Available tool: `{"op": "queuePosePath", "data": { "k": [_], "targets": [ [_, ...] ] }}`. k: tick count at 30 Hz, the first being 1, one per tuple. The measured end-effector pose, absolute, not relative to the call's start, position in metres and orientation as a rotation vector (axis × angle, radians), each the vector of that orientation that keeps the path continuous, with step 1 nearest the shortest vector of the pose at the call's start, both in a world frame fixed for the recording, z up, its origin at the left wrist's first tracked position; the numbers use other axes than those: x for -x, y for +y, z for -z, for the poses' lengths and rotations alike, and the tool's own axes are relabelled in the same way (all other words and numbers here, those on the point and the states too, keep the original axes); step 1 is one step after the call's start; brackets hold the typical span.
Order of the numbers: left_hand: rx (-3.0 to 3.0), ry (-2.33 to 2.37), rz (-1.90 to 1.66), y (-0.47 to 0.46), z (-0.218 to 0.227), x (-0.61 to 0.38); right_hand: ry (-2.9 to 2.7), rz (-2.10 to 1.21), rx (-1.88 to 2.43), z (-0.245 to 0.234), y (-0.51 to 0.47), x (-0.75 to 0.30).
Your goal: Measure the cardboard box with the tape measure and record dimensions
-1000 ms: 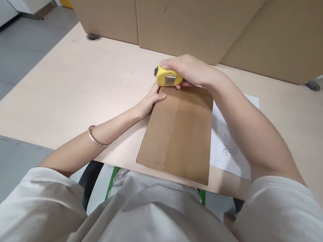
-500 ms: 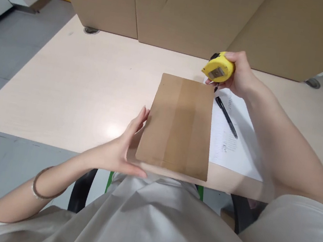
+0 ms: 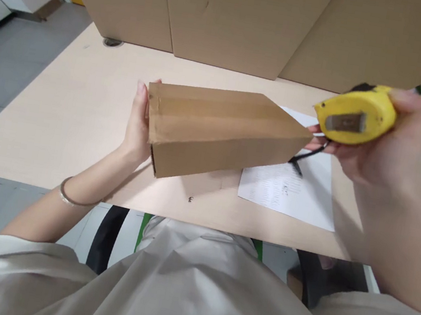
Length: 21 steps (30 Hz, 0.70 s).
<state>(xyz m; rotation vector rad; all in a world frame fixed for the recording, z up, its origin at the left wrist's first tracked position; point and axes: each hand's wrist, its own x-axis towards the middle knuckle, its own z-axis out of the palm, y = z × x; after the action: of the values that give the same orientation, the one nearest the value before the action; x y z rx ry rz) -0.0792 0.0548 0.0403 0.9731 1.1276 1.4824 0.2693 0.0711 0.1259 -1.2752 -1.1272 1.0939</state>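
A brown cardboard box (image 3: 223, 127) is raised above the desk, tilted so that its top and one long side show. My left hand (image 3: 139, 125) grips its left end, with some fingers hidden behind it. My right hand (image 3: 385, 137) is closed around a yellow tape measure (image 3: 356, 117) with a black cord hanging from it. Fingers of that hand also reach the box's right corner, under the tape measure. Below the box lies a white printed sheet (image 3: 292, 197), and a black pen (image 3: 296, 167) on it is mostly covered.
The light wooden desk (image 3: 94, 107) runs across the view, with a small dark mark (image 3: 190, 199) near its front edge. Brown cardboard panels (image 3: 232, 17) stand along the back. A round cable hole (image 3: 112, 42) sits at the back left. Black chair armrests (image 3: 108, 237) flank me.
The box has been turned sideways and lifted, now showing its long side. My left hand has moved up and left onto its end. My right hand has come right and closer with the tape measure.
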Motion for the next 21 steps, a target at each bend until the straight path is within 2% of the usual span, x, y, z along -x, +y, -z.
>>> {"op": "queuePosePath", "data": {
  "k": [6,12,16,21],
  "targets": [
    [-0.956,1.175,-1.229,0.080,-0.032,0.072,-1.032,-1.144,1.362,-0.099,0.011,-0.276],
    [-1.194,1.270,-1.064,0.087,-0.015,0.097,-1.105,-1.222,1.495,-0.077,0.020,-0.277],
    [-1.329,1.156,-1.006,0.079,-0.011,0.108,-1.312,-1.151,1.344,-0.088,0.053,-0.271],
    [-1.314,1.006,-1.030,0.077,-0.007,0.105,-1.787,-1.430,1.087,-0.117,0.099,-0.192]
  ]
}}
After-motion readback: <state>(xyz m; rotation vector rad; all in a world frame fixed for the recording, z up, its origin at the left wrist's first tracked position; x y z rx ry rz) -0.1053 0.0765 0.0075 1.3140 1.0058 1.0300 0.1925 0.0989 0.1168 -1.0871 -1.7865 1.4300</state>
